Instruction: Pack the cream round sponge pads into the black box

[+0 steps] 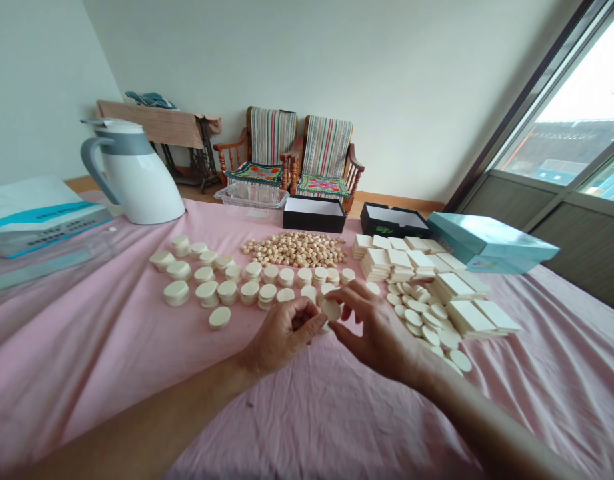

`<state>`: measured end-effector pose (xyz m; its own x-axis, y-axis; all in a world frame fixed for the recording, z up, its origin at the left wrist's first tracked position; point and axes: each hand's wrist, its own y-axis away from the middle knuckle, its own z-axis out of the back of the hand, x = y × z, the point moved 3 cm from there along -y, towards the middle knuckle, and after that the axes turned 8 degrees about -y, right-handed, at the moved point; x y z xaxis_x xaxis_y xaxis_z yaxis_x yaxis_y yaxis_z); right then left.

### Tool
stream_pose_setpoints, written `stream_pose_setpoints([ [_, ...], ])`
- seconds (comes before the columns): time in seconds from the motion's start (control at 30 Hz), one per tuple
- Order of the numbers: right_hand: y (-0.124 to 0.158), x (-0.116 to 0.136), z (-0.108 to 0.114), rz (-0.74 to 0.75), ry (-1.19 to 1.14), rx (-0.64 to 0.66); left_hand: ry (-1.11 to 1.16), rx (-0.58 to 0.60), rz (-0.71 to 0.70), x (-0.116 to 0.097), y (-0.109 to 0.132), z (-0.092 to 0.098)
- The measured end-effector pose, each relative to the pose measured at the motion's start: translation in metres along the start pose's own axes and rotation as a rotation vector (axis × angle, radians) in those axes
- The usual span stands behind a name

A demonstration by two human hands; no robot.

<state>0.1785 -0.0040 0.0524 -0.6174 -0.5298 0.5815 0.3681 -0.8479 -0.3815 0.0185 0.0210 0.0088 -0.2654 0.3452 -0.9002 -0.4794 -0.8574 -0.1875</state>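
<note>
My left hand [281, 337] and my right hand [374, 327] meet over the pink cloth [297, 413]. Between their fingertips sits a cream oval disc [331, 310], pinched from both sides. Just behind it stand rows of short stacks of oval discs [227, 280]. A single oval stack [219, 317] lies apart, left of my left hand. Loose flat ovals [427, 320] spread out to the right of my right hand, next to stacks of cream rectangles [401, 263]. A heap of small round wooden beads [295, 249] lies further back.
A white jug [131, 177] stands at the back left beside a flat blue-and-white package [34, 213]. A clear plastic tub [251, 200], two black boxes [314, 213] and a turquoise box [491, 243] line the far edge. Two striped chairs [297, 157] stand behind.
</note>
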Motion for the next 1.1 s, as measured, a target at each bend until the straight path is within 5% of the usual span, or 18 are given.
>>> stream_pose_setpoints([
  [0.13,-0.028,-0.040,0.028,-0.157,0.218,-0.174,-0.225,-0.140,-0.090,-0.001,0.002,0.004],
  [0.27,-0.052,-0.075,0.034,-0.283,0.326,-0.127,-0.311,-0.178,-0.105,-0.001,0.003,0.007],
  [0.6,-0.060,-0.085,0.018,-0.335,0.425,-0.002,-0.358,-0.182,-0.132,-0.003,0.002,0.008],
  [0.9,-0.018,-0.069,0.076,-0.377,0.328,-0.307,-0.511,-0.201,-0.142,-0.002,0.002,0.006],
  [1.1,0.014,-0.087,0.082,-0.498,0.445,-0.074,-0.567,-0.179,-0.160,-0.004,0.001,-0.001],
])
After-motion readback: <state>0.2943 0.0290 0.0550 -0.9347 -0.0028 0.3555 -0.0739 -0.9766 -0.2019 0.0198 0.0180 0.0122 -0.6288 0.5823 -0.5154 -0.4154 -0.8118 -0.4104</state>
